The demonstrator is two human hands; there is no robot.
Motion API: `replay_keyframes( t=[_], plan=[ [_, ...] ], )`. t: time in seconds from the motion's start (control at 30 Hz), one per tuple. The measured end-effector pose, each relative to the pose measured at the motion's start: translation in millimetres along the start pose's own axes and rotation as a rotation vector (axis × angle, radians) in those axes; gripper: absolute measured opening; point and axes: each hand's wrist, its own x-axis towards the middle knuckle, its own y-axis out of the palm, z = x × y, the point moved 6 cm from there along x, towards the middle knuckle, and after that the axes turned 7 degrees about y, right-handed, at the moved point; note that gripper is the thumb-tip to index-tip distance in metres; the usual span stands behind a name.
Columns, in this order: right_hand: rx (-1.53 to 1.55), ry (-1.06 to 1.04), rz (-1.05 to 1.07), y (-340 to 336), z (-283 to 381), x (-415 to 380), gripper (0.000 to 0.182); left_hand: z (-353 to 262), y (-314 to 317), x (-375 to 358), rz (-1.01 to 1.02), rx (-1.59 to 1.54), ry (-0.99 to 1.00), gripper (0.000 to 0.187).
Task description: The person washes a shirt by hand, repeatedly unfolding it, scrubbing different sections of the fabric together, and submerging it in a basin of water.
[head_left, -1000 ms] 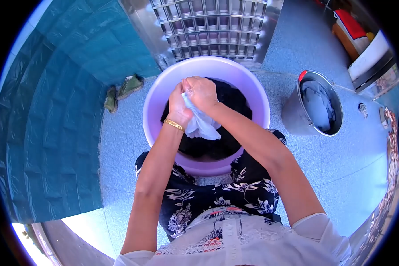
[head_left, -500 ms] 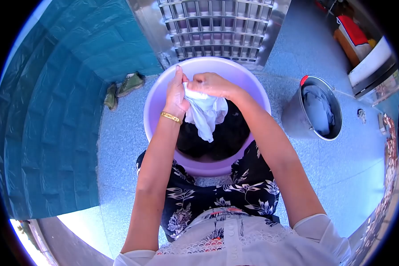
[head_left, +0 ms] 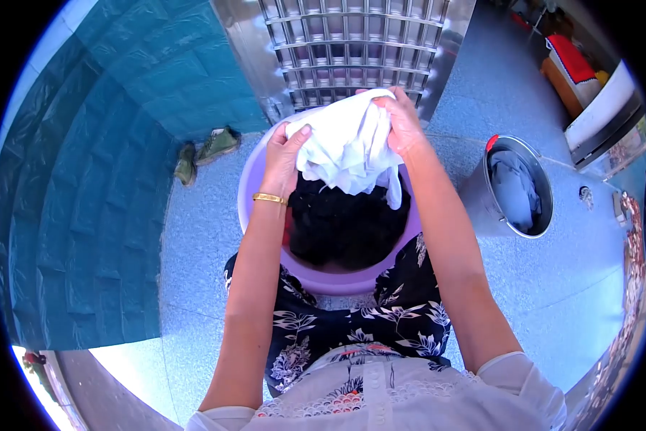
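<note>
A wet-looking white garment [head_left: 344,140] hangs spread between my two hands, above a purple basin [head_left: 323,281]. My left hand [head_left: 285,154], with a gold bangle at the wrist, pinches its left edge, thumb on top. At the upper right corner, my right hand [head_left: 402,122] is closed on the bunched cloth. Dark clothes [head_left: 344,230] lie in the basin below, and a bit of red shows at their left side. The cloth hides the basin's far part.
A metal bucket [head_left: 481,197] with grey-blue cloth [head_left: 513,187] inside stands to the right. Green shoes [head_left: 216,146] sit by the teal wall [head_left: 93,215] at left. A barred metal door [head_left: 355,43] rises behind the basin. My knees flank the basin's near side.
My hands have moved apart, the right one going right and up, and the bunched white garment is now spread wider between them. The view has shifted slightly.
</note>
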Motion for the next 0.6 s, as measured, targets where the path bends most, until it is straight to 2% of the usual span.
replay_keyframes(
  t=[0.03,0.07,0.1,0.13,0.17,0.2,0.23,0.27,0.3,0.33,0.37,0.4,0.47,0.5,0.53,0.6],
  plan=[
    [0.013,0.021,0.054,9.7,-8.5,-4.7,0.028,-5.9,2.7,-2.3,-0.107,-0.374,0.016,0.026],
    [-0.085,0.020,0.006,6.9,-24.5,-0.9,0.033,-8.4,3.0,-4.6,-0.215,-0.748,0.031,0.026],
    [-0.154,0.003,0.043,15.7,-31.7,-4.6,0.035,-5.5,4.5,-5.7,-0.238,-0.870,-0.033,0.024],
    [-0.225,-0.015,0.079,26.8,-38.2,-10.8,0.037,-1.7,0.0,-5.4,-0.244,-0.865,-0.033,0.024],
    [-0.435,-0.255,0.102,42.0,-32.0,-17.1,0.033,8.2,2.0,-4.5,-0.210,-1.013,-0.126,0.023],
    [-0.558,-0.285,0.187,60.8,-32.3,-29.9,0.029,15.7,6.5,-3.5,-0.174,-1.162,-0.222,0.021],
    [-0.767,-0.455,0.292,81.0,-32.1,-45.9,0.027,26.1,5.3,-4.0,-0.293,-1.138,-0.316,0.024],
    [-0.827,-0.644,0.388,99.9,-35.3,-63.1,0.021,36.1,1.9,-2.2,-0.295,-1.139,-0.318,0.024],
    [-0.962,-0.674,0.388,116.4,-37.4,-86.7,0.012,44.6,0.9,2.9,-0.122,-1.138,-0.243,0.025],
    [-1.138,-0.776,0.414,127.9,-43.6,-105.6,0.010,46.3,4.1,4.9,0.052,-1.131,-0.168,0.029],
    [-1.199,-0.870,0.397,133.4,-49.2,-113.6,0.008,18.7,19.6,-9.0,-0.177,-1.049,-0.276,0.032],
    [-1.259,-0.964,0.379,135.8,-54.1,-119.5,0.012,23.2,20.6,-11.1,-0.176,-1.050,-0.285,0.032],
    [-1.201,-0.924,0.299,121.1,-65.9,-103.4,0.015,34.7,14.7,-13.1,-0.134,-0.966,-0.210,0.034],
    [-1.139,-0.890,0.225,112.6,-70.5,-92.3,0.019,52.6,6.4,-8.6,-0.085,-1.038,-0.198,0.028],
    [-1.138,-0.889,0.226,109.9,-73.8,-85.7,0.019,45.8,9.3,-10.1,-0.087,-1.037,-0.197,0.028],
    [-1.154,-0.923,0.124,95.7,-73.2,-73.8,0.018,48.2,17.8,-17.3,-0.235,-0.938,-0.344,0.020]
  ],
)
